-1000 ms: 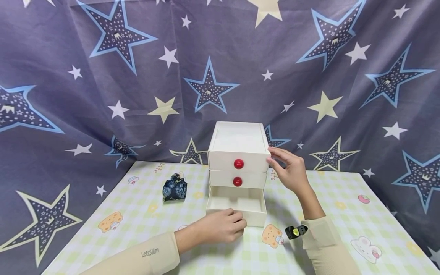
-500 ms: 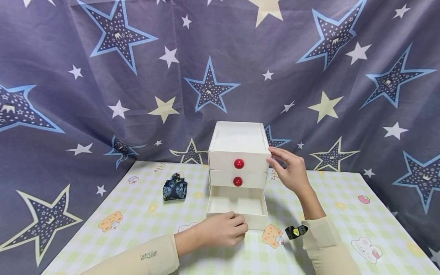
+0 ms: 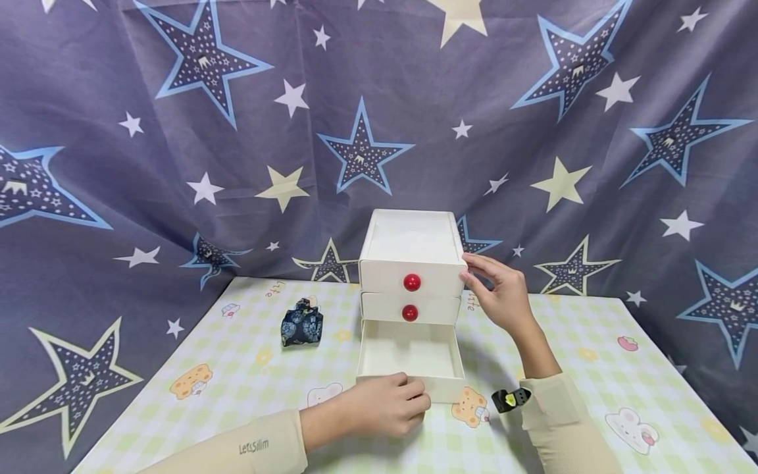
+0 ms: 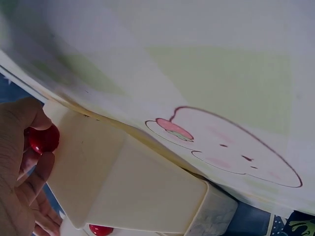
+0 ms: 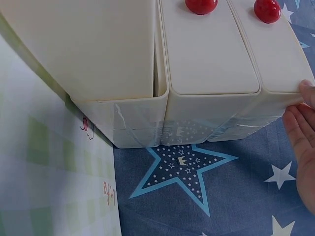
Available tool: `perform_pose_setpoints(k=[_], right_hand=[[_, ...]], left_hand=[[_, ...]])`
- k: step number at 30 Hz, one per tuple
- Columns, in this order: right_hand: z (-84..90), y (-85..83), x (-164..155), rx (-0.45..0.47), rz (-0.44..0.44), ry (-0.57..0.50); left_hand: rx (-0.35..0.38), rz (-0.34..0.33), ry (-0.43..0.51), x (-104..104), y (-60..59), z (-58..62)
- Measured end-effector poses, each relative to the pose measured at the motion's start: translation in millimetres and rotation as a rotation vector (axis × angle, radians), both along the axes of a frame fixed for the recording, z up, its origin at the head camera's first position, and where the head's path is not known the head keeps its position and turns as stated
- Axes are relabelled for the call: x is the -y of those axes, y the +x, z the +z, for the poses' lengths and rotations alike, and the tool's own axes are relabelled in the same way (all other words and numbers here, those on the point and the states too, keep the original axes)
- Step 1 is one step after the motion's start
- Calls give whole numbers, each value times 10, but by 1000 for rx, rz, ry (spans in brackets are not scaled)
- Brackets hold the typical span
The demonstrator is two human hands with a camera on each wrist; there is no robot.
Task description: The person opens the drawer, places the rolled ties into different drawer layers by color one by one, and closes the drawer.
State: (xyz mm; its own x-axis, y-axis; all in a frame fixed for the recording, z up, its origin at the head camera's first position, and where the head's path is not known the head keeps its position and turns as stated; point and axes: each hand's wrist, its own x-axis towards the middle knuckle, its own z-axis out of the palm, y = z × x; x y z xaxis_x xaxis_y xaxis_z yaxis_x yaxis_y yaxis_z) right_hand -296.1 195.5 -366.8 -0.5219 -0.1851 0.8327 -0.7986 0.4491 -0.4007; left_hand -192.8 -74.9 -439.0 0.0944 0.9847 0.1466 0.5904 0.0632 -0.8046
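The head camera looks forward and slightly down from behind both hands, far enough back to take in the whole drawer unit (image 3: 410, 289), the table (image 3: 592, 368) and the star backdrop (image 3: 177, 131). The left wrist camera sits very close, just beside the left hand (image 4: 19, 167), rotated, facing the drawer front past the fingers. The right wrist camera sits near the right hand (image 5: 302, 132), facing the unit's side ahead of the fingertips. All three views share the drawer unit and its red knobs (image 5: 201, 5).
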Motion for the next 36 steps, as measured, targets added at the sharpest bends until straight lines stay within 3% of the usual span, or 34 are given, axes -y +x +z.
perform_pose_setpoints(k=[10, 19, 36], right_hand=[[13, 12, 32, -1, -3, -22], [231, 289, 158, -19, 1, -16], [245, 305, 159, -12, 8, -24]], left_hand=[[3, -13, 20, 22, 47, -22], [29, -35, 19, 26, 96, -16], [1, -56, 16, 36, 145, -48]])
